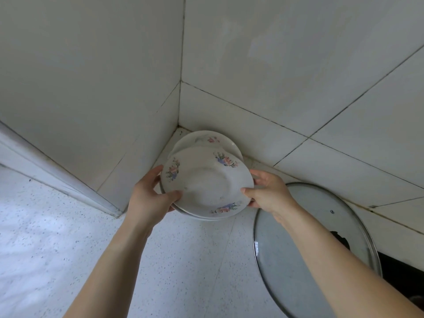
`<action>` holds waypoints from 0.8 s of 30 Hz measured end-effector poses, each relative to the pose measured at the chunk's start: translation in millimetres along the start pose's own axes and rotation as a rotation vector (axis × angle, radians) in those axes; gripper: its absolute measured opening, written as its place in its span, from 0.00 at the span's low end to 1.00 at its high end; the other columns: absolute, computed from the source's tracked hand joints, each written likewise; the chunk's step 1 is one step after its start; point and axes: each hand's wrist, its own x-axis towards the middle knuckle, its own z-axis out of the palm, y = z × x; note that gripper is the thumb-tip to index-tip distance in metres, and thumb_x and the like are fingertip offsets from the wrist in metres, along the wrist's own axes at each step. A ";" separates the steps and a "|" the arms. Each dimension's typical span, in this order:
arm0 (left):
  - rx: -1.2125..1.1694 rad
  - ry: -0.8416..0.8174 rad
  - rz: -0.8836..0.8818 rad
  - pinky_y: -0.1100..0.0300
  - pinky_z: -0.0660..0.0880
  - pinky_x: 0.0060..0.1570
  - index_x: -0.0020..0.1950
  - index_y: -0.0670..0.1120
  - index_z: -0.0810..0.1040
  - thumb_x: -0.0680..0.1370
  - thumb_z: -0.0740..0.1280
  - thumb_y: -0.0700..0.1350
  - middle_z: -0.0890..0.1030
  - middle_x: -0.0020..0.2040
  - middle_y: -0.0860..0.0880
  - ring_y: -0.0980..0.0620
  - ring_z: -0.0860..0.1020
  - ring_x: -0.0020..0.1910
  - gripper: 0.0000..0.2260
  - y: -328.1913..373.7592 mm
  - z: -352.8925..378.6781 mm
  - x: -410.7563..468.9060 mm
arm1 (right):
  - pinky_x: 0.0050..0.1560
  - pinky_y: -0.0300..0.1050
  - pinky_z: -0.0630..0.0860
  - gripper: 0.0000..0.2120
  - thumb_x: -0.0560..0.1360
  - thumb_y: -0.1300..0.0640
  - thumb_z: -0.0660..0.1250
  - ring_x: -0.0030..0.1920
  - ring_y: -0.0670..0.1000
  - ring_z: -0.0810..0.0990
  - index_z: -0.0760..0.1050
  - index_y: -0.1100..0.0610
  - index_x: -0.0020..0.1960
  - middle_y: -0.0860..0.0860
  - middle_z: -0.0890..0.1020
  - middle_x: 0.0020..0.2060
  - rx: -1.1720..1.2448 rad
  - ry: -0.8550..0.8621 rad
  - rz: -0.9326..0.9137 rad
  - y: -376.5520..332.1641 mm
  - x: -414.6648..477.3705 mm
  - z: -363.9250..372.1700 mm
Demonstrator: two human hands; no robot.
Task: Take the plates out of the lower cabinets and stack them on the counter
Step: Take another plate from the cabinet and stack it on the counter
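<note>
While the floral plates [206, 184] sit between them, the left hand [149, 199] pinches one rim. The right hand [269, 191] pinches the opposite rim.

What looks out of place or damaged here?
Nothing looks broken or spilled. Only the glass lid lies without a pot on the counter, right of the plates, its right edge over something dark.

head-worn view, looking down, close over counter [183, 260] corner
</note>
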 end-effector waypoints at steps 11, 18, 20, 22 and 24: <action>0.150 0.090 0.076 0.47 0.81 0.45 0.68 0.50 0.69 0.68 0.71 0.35 0.75 0.56 0.57 0.52 0.81 0.43 0.30 -5.1 7.5 13.4 | 0.41 0.49 0.80 0.23 0.71 0.70 0.68 0.45 0.47 0.78 0.70 0.48 0.57 0.46 0.76 0.46 -0.021 0.004 -0.031 9.3 13.6 2.4; 0.210 0.122 0.112 0.50 0.80 0.45 0.68 0.51 0.69 0.68 0.71 0.36 0.74 0.55 0.58 0.56 0.79 0.43 0.30 -7.7 8.7 23.6 | 0.42 0.50 0.81 0.25 0.70 0.69 0.69 0.50 0.54 0.79 0.71 0.50 0.61 0.52 0.76 0.51 -0.008 0.065 -0.043 14.0 20.5 5.9; 0.273 0.127 0.134 0.56 0.77 0.43 0.68 0.51 0.68 0.68 0.71 0.38 0.74 0.55 0.58 0.54 0.79 0.44 0.30 -8.3 8.9 24.4 | 0.44 0.51 0.81 0.24 0.70 0.67 0.70 0.52 0.53 0.79 0.71 0.49 0.60 0.52 0.75 0.54 -0.030 0.072 -0.057 15.4 22.3 5.7; 0.343 0.120 0.163 0.58 0.74 0.45 0.69 0.51 0.68 0.69 0.71 0.40 0.75 0.59 0.55 0.51 0.78 0.50 0.30 -9.2 8.5 24.0 | 0.50 0.52 0.80 0.23 0.70 0.63 0.71 0.52 0.52 0.78 0.71 0.49 0.62 0.51 0.75 0.57 -0.170 0.097 -0.105 18.0 23.9 3.3; 0.415 0.107 0.218 0.58 0.72 0.49 0.69 0.51 0.67 0.69 0.72 0.42 0.73 0.63 0.52 0.50 0.75 0.58 0.30 -10.6 7.0 22.4 | 0.52 0.47 0.76 0.27 0.70 0.57 0.72 0.51 0.50 0.78 0.68 0.51 0.66 0.49 0.72 0.58 -0.354 0.133 -0.179 19.9 20.6 1.3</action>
